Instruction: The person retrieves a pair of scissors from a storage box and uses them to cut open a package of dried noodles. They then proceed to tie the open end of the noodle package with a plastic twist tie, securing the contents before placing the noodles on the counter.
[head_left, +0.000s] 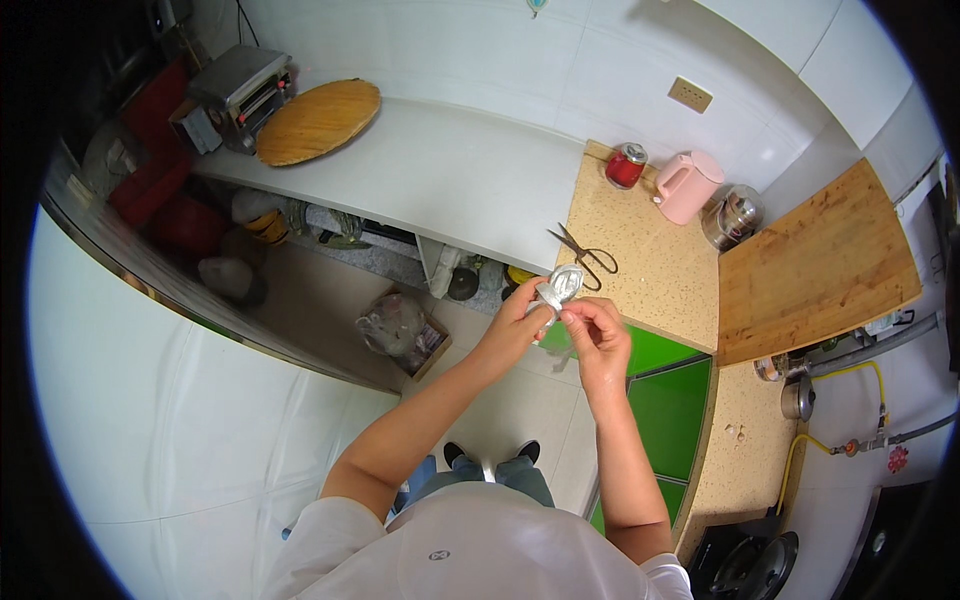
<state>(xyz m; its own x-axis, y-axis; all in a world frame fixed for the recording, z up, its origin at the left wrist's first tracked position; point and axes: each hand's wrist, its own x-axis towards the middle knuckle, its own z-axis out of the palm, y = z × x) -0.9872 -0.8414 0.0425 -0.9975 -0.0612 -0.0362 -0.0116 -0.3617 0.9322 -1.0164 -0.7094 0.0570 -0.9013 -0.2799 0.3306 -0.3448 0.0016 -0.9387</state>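
Observation:
In front of my body, near the counter's corner, my left hand (523, 311) grips a small silvery, shiny bundle (566, 282), whose rounded top sticks up above the fingers. Close against its right side, my right hand (598, 334) pinches a pale strip at the lower part of the bundle. A loose translucent end (561, 360) hangs below the hands. What the bundle is made of or contains cannot be told. Just beyond it, dark-handled scissors (586, 255) lie partly spread on the speckled countertop (652, 277).
A red jar (626, 165), pink electric kettle (688, 187) and glass-lidded container (733, 217) stand at the wall. A large wooden board (821, 262) leans on the right. Farther left are a round wooden board (319, 122) and a metal appliance (238, 94). Below, a cardboard box (431, 346) holds plastic bags.

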